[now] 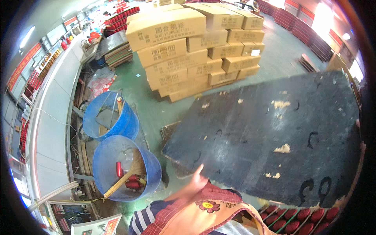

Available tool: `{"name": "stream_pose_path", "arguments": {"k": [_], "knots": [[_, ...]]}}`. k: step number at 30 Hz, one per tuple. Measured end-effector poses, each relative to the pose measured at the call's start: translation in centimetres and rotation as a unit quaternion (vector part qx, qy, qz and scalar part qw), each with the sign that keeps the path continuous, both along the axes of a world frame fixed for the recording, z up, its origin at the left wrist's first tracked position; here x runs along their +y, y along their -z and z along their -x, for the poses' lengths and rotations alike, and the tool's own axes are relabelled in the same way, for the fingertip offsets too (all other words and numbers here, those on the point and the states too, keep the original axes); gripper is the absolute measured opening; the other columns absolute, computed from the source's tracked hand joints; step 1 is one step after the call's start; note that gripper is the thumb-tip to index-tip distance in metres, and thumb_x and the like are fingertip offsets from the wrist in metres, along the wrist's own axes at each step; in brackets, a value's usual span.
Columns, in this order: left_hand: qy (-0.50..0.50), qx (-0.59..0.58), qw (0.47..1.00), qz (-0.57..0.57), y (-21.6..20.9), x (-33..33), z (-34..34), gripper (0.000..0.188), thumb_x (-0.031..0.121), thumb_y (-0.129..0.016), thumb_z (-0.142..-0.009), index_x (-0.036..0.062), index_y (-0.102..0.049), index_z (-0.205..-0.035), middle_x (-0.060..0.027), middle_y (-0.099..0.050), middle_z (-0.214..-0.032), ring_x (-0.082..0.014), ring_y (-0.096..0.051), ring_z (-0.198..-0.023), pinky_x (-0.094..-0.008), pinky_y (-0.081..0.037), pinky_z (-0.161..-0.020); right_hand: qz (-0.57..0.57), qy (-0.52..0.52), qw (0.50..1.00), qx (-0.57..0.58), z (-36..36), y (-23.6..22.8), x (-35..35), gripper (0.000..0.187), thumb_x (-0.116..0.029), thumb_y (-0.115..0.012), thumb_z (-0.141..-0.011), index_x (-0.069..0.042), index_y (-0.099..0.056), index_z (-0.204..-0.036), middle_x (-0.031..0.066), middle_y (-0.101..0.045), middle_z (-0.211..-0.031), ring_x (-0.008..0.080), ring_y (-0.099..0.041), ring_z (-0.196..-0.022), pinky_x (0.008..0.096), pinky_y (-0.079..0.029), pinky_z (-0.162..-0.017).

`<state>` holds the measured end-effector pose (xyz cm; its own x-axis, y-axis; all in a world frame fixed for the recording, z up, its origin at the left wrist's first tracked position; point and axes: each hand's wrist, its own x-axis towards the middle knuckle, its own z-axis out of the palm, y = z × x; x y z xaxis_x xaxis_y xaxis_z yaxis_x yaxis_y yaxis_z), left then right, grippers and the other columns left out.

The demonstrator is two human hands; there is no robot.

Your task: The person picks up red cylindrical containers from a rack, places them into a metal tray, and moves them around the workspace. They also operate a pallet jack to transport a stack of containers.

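A large black wooden board (250, 133), tilted and chipped to pale wood in several spots, fills the right half of the view in front of me. At its near left edge, my left hand (199, 182) grips it, thumb up along the edge and the other fingers mostly hidden. Only a small bit of my right hand (357, 123) shows, at the board's far right edge, closed on it. Under the board's lower right side lie several dark red rolls (297, 221) in rows, partly covered.
Stacked cardboard boxes (176, 55) stand beyond the board. To my left are two blue barrels (154, 168); the nearer holds a straw broom (124, 181) and red cylinders (119, 169). A long pale counter (53, 117) runs along the left; flat boards (117, 55) are piled farther off.
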<state>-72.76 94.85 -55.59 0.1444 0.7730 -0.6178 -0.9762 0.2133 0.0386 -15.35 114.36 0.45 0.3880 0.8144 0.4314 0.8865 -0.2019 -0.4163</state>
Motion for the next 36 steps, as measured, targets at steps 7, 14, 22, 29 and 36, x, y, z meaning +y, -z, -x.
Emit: {"name": "stream_pose_path", "arguments": {"k": [7, 14, 22, 29, 36], "knots": [[-0.14, 0.042, 0.983, 0.108, 2.3, 7.3, -1.9, 0.042, 0.02, -0.068, -0.091, 0.0053, -0.055, -0.128, -0.0123, -0.062, -0.126, -0.0284, -0.058, -0.118, -0.0423, -0.044, -0.104, 0.151, -0.064, 0.985, 0.055, -3.9, 18.1, 29.4, 0.038, -0.025, -0.067, -0.087, 0.003, -0.065, -0.061, 0.0011, -0.057, -0.055, 0.012, -0.052, -0.047, 0.0337, -0.037, -0.047], [-0.335, 0.149, 0.91, 0.192, -1.3, 14.5, -11.0, 0.038, 0.025, -0.065, -0.092, 0.0056, -0.059, -0.124, -0.0096, -0.065, -0.123, -0.0287, -0.061, -0.113, -0.0458, -0.047, -0.102, 0.244, -0.198, 0.943, 0.113, -2.9, 30.0, 52.1, 0.037, -0.029, -0.072, -0.084, 0.004, -0.068, -0.069, 0.0047, -0.061, -0.062, 0.013, -0.055, -0.053, 0.0338, -0.042, -0.053], [-0.245, 0.276, 0.872, 0.322, 3.0, 14.9, -18.4, 0.055, 0.045, -0.057, -0.096, 0.0033, -0.051, -0.133, -0.0127, -0.061, -0.13, -0.0314, -0.061, -0.114, -0.0483, -0.049, -0.098, 0.346, -0.222, 0.896, 0.164, -3.4, 46.6, 62.5, 0.043, -0.033, -0.07, -0.086, 0.002, -0.071, -0.11, 0.0097, -0.072, -0.089, 0.0157, -0.064, -0.078, 0.0311, -0.049, -0.076], [0.078, 0.244, 0.889, 0.379, 9.9, 13.3, -23.6, 0.076, 0.049, -0.056, -0.096, -0.0071, -0.033, -0.141, -0.024, -0.052, -0.136, -0.039, -0.06, -0.113, -0.0474, -0.052, -0.093, 0.498, -0.196, 0.843, 0.044, -5.5, 70.0, 41.8, 0.042, -0.037, -0.068, -0.087, -0.007, -0.068, -0.116, 0.0183, -0.071, -0.1, 0.034, -0.068, -0.097, 0.0428, -0.053, -0.084], [0.098, 0.298, 0.895, 0.316, 9.2, 20.5, -20.8, 0.041, 0.032, -0.061, -0.096, -0.0014, -0.053, -0.118, -0.0185, -0.063, -0.118, -0.0313, -0.065, -0.1, -0.0434, -0.054, -0.083, 0.574, -0.047, 0.781, 0.243, -11.7, 64.7, 25.3, 0.04, -0.035, -0.068, -0.088, -0.005, -0.07, -0.115, 0.013, -0.073, -0.1, 0.023, -0.067, -0.092, 0.0373, -0.053, -0.081]]}}
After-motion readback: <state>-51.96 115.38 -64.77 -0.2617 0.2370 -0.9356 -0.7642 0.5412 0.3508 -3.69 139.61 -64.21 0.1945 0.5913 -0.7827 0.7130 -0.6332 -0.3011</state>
